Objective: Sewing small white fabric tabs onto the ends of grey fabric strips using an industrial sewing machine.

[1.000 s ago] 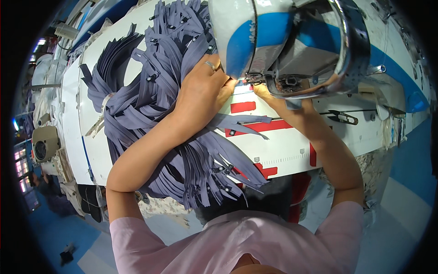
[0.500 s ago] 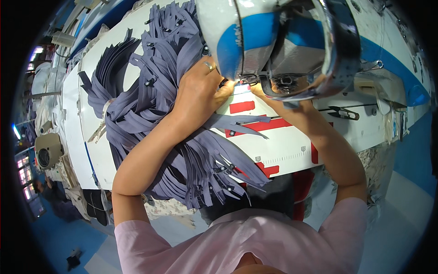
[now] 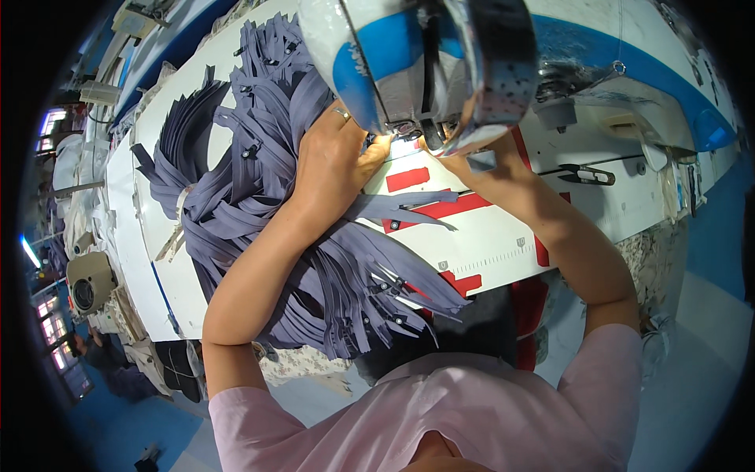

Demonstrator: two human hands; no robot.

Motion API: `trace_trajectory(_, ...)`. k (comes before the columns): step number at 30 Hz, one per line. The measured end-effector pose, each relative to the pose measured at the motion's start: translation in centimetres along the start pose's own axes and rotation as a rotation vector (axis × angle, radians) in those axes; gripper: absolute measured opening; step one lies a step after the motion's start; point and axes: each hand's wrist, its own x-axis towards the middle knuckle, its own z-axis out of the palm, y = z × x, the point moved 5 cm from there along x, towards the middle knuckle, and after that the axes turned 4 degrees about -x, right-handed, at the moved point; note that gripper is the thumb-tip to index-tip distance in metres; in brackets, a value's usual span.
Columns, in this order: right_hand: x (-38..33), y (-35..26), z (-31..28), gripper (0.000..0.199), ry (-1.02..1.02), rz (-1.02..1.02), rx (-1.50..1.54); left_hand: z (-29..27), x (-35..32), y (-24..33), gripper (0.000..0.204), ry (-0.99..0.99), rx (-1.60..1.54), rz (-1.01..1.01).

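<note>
Under the sewing machine head (image 3: 393,59), both my hands work close to the needle area. My left hand (image 3: 330,161), with a ring on one finger, is curled closed, its thumb pointing at the lit spot under the needle; whatever it grips is hidden. From the other side my right hand (image 3: 491,169) reaches in, its fingers mostly covered by the machine's front. A large heap of grey-blue zippers (image 3: 259,185) with dark sliders lies beneath and beside my left forearm. Some loose zipper ends (image 3: 409,206) stretch across the white table between my arms.
Red tape strips (image 3: 407,179) and a printed ruler scale mark the white sewing table (image 3: 487,248). Thread snips (image 3: 586,175) lie right of my right forearm. A pale strip ties part of the heap. Patterned fabric (image 3: 303,368) hangs below the front edge. Another person is at far left.
The view has shifted, so the machine head appears further left and covers more of my right fingers. My hands stay by the needle; the zipper heap looks unchanged.
</note>
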Motion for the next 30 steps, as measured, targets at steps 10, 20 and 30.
trace_trajectory(10,0.2,0.3,-0.7,0.007,0.106,0.029,0.210,0.5,-0.1,-0.7,0.022,-0.099,0.138,-0.017)
trace_trajectory(20,-0.2,0.0,-1.2,0.016,0.200,-0.054,0.167,0.4,-0.1,-0.6,0.023,-0.080,0.166,0.009)
trace_trajectory(30,0.0,-0.2,-1.3,0.017,0.082,0.017,0.146,0.7,-0.2,-0.5,0.022,-0.092,0.259,0.103)
